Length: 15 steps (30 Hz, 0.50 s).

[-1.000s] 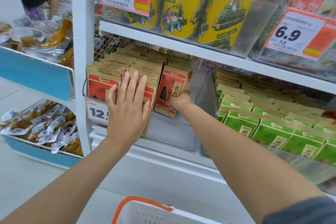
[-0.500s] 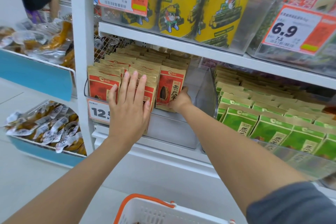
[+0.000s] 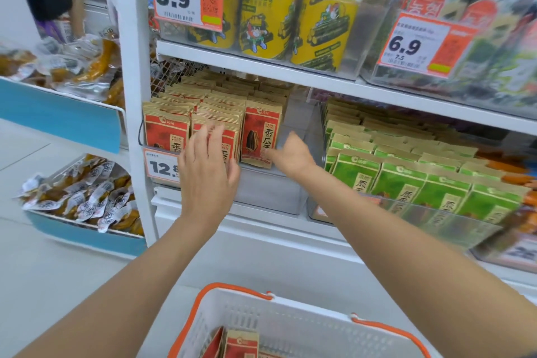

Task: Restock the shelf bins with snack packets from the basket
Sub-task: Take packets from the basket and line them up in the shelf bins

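While left hand (image 3: 207,171) rests open, right hand (image 3: 292,154) touches red packet (image 3: 261,136).

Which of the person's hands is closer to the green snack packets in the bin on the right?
The right hand. It sits at the red packets' right edge, just across the clear divider from the green paper snack packets. The left hand is farther left, over the red packets.

Red/tan seed packets (image 3: 263,136); green/tan packets (image 3: 356,174); yellow cans (image 3: 324,29); white basket (image 3: 290,325) w/ orange rim.

basket (image 3: 290,325) cut off below, price tag (image 3: 161,167) half hidden
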Each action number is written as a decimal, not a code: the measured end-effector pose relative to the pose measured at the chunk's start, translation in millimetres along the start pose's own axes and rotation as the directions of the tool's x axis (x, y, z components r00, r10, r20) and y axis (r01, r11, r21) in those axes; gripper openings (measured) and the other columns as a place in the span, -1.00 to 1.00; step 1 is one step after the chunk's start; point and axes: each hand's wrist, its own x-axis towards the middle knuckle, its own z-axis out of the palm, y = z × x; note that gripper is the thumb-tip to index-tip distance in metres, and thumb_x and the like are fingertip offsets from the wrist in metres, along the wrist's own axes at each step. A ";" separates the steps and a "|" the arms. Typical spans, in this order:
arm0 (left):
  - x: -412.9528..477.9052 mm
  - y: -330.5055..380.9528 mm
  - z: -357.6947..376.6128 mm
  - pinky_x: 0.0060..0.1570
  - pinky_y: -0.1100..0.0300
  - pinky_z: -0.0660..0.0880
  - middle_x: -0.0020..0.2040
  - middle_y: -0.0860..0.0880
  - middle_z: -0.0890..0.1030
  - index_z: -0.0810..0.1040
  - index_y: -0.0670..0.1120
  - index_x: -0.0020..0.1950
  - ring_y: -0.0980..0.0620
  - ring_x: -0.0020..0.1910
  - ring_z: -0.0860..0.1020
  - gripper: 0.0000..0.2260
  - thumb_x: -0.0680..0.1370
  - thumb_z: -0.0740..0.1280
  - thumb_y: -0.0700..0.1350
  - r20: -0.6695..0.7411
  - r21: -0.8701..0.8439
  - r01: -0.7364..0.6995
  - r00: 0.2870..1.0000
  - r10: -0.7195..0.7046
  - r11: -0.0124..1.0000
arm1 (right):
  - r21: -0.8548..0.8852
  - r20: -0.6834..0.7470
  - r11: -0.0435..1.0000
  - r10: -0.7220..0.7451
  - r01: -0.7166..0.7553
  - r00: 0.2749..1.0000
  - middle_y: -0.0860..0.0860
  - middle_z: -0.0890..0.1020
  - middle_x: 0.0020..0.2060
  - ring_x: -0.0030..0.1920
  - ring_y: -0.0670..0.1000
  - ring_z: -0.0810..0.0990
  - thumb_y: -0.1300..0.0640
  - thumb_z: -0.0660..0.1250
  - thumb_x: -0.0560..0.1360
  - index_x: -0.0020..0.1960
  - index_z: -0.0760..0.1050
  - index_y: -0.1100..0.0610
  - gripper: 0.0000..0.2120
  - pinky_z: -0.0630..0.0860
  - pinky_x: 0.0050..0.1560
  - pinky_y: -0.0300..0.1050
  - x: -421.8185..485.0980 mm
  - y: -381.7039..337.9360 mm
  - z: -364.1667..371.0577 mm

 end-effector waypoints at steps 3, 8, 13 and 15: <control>-18.5 27.4 -10.0 -0.07 0.01 0.47 -0.04 0.03 0.54 0.46 -0.05 0.06 0.00 -0.05 0.50 -0.90 0.55 0.26 -0.13 0.058 -0.249 0.081 0.996 -0.069 0.965 | 0.119 -0.180 0.974 -0.172 0.194 0.969 -0.09 0.49 -0.10 -0.10 -0.09 0.46 0.25 0.31 0.52 0.24 0.46 0.15 -0.71 0.33 -0.06 -0.29 -53.8 4.2 -15.7; -75.0 57.6 3.3 -0.20 0.06 0.46 -0.28 0.03 0.57 0.49 -0.03 -0.20 -0.07 -0.23 0.54 -0.87 0.54 0.25 -0.08 0.535 -0.272 0.384 0.823 -0.193 0.882 | 0.161 -0.112 0.979 -0.108 0.126 0.988 -0.09 0.48 -0.32 -0.33 -0.11 0.44 0.35 0.28 0.44 0.03 0.53 0.16 -0.80 0.42 -0.17 -0.15 -117.4 70.3 -2.1; -142.2 52.7 28.9 -0.12 0.15 0.52 -0.15 -0.12 0.69 0.63 -0.21 -0.13 -0.07 -0.21 0.64 -0.79 0.56 0.26 -0.13 0.924 -0.015 0.357 0.361 -0.123 0.934 | 0.110 0.114 0.987 0.104 -0.116 0.988 -0.06 0.53 -0.27 -0.23 -0.06 0.48 0.30 0.30 0.45 -0.07 0.53 0.09 -0.85 0.40 -0.14 -0.24 -173.8 162.1 24.1; -164.7 49.4 37.5 -0.06 0.15 0.53 -0.08 -0.16 0.69 0.62 -0.25 -0.11 -0.09 -0.09 0.66 -0.76 0.58 0.24 -0.14 0.970 0.047 0.273 0.218 -0.110 0.961 | 0.061 0.212 0.974 0.199 -0.216 0.957 -0.02 0.56 -0.23 -0.20 -0.01 0.52 0.32 0.29 0.44 -0.11 0.55 0.09 -0.84 0.50 -0.09 -0.17 -194.6 204.9 40.9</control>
